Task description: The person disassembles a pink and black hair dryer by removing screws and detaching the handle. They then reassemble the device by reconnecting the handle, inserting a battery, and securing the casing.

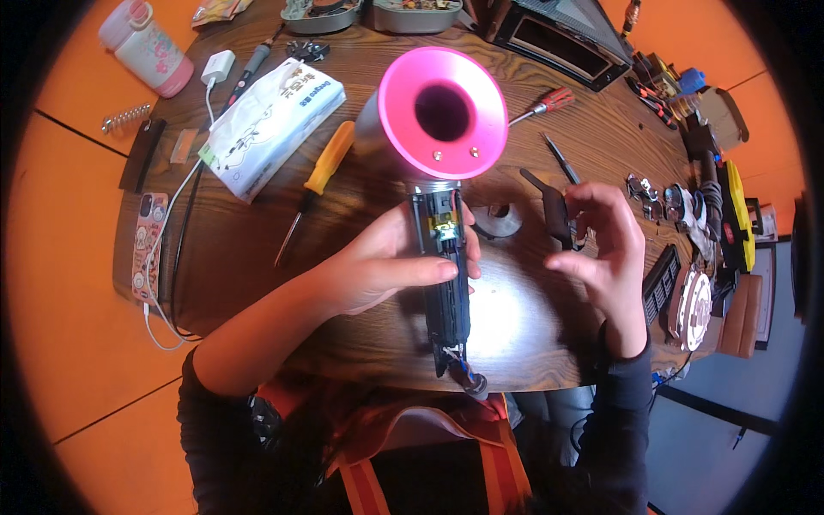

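My left hand (378, 262) is closed around the handle of a partly stripped hair dryer (445, 296). Its round head has a pink ring (396, 112) with a dark central hole and two small metal screws or pins. The handle's casing is off, baring a small circuit board and wires; a cable end hangs at the bottom. My right hand (614, 249) hovers to the right, fingers curved and thumb apart, holding nothing visible. Beside its fingertips is a dark, curved strip-like piece (555, 210); whether they touch, I cannot tell. A grey ring-shaped part (498, 221) lies behind the handle.
Left of the dryer lie a yellow-handled screwdriver (328, 159) and a white tissue pack (270, 129). A phone (150, 245) with a cable rests at the left edge. Farther back are a red-handled screwdriver (554, 101) and a dark metal-framed box (562, 39). Tools and parts crowd the right side.
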Demonstrator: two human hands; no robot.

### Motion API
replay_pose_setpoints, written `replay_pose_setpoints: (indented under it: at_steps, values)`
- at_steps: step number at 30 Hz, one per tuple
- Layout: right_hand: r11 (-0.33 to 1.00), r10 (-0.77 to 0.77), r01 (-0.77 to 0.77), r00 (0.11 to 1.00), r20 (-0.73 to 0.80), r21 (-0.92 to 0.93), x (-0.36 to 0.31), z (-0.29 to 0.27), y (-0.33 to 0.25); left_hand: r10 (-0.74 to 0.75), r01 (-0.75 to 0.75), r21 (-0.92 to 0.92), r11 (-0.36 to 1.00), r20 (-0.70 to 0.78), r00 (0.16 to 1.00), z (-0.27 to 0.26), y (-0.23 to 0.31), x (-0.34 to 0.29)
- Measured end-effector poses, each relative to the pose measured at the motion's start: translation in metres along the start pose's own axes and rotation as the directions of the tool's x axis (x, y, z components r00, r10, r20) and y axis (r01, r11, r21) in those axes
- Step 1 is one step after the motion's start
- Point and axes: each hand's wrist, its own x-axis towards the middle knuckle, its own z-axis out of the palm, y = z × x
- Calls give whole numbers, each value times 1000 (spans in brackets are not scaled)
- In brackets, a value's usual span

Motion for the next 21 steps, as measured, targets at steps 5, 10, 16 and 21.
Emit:
replay_pose_setpoints:
  at_steps: [5, 10, 16, 21]
  values:
    - [944, -331, 331, 944, -12, -10, 9, 26, -22, -46, 45, 64, 997, 20, 999, 2, 5, -2]
    - [872, -487, 486, 873, 8, -61, 18, 45, -31, -50, 46, 176, 983, 20, 999, 7, 7, -6]
    - [887, -453, 458, 887, 88, -49, 19, 47, -32, -89, 76, 198, 977, 56, 994, 7, 6, -7]
    - [888, -453, 460, 880, 142, -19, 19, 47, -27, -63, 51, 105, 993, 112, 992, 9, 7, -8]
